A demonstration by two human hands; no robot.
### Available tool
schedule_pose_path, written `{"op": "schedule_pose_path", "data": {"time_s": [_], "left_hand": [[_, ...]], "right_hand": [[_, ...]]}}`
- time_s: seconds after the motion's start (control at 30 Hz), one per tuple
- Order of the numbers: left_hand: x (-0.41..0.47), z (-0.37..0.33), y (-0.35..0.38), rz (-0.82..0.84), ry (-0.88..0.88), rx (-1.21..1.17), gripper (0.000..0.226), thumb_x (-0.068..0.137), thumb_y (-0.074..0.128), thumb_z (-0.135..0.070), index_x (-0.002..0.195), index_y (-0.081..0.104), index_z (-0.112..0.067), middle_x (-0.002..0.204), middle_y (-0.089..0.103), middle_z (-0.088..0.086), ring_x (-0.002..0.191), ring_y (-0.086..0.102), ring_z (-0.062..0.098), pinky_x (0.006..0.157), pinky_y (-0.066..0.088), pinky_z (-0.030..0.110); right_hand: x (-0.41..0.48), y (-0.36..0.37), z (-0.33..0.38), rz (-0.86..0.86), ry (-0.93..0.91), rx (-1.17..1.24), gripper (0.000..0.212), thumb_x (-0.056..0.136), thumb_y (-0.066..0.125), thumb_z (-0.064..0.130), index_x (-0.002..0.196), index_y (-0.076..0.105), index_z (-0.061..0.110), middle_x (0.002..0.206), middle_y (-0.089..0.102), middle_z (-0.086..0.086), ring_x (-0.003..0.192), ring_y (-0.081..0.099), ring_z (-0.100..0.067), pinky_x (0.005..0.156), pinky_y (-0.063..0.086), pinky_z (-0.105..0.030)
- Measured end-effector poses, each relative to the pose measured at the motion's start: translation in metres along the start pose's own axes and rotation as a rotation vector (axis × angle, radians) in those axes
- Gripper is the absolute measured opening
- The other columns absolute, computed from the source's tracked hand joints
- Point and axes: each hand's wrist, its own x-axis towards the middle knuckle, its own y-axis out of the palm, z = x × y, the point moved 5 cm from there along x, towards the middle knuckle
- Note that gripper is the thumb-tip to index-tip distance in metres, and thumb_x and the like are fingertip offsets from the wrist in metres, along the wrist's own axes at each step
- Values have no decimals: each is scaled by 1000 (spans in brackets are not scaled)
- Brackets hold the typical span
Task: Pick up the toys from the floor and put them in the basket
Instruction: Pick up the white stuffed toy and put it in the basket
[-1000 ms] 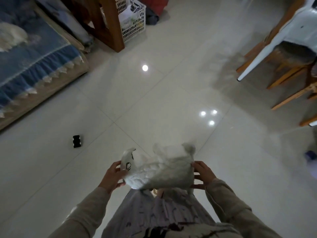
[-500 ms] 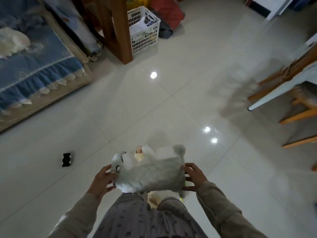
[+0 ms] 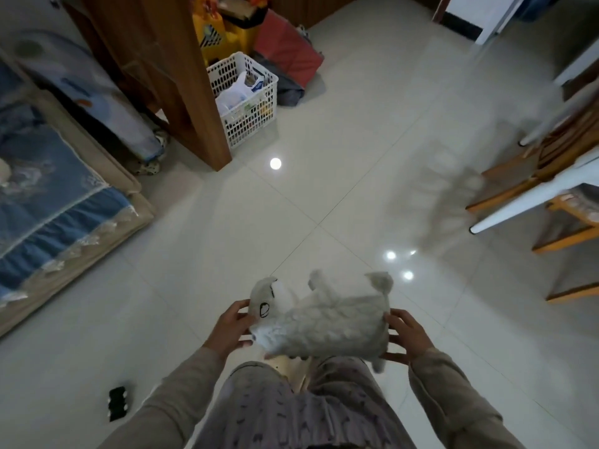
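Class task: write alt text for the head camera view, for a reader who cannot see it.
Two hands, left and right, hold a white plush toy above a glossy tiled floor. A white basket stands ahead beside a wooden post; a small black toy lies lower left.

Glossy pale tile floor, ceiling lights reflecting off it. A white basket sits beside a wooden post, a small black toy lies near-left, and chair legs stand at right.
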Motion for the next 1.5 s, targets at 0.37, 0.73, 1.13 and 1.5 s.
{"op": "schedule_pose_path", "data": {"time_s": [0.37, 0.73, 1.13, 1.5], "left_hand": [[114, -124, 27, -81, -14, -100, 24, 92, 48, -4, 114, 52, -14, 87, 60, 8, 72, 55, 24, 63, 45, 30], [190, -216, 36, -293, -10, -336, 21, 95, 47, -13, 115, 52, -20, 101, 57, 9, 85, 55, 29, 68, 48, 35], [311, -338, 9, -316, 2, -414, 16, 94, 50, -17, 107, 57, -24, 97, 59, 5, 79, 58, 27, 66, 51, 33], [422, -532, -33, -186, 45, -248, 17, 92, 49, -12, 97, 58, -25, 90, 60, 5, 74, 57, 23, 64, 48, 30]], "right_hand": [[121, 15, 155, 48, -4, -62, 21, 92, 53, 22, 112, 51, 16, 121, 54, -15, 105, 56, -36, 62, 55, -38], [219, 57, 339, 246, -33, -289, 24, 92, 54, 20, 114, 49, 12, 109, 53, -10, 103, 54, -33, 71, 55, -46], [318, 116, 489, 258, -43, -304, 18, 92, 55, 16, 109, 50, 12, 105, 53, -10, 97, 54, -31, 77, 53, -52], [389, 162, 628, 183, -45, -143, 6, 91, 55, 17, 97, 54, 17, 99, 58, -9, 81, 59, -26, 60, 54, -39]]}}
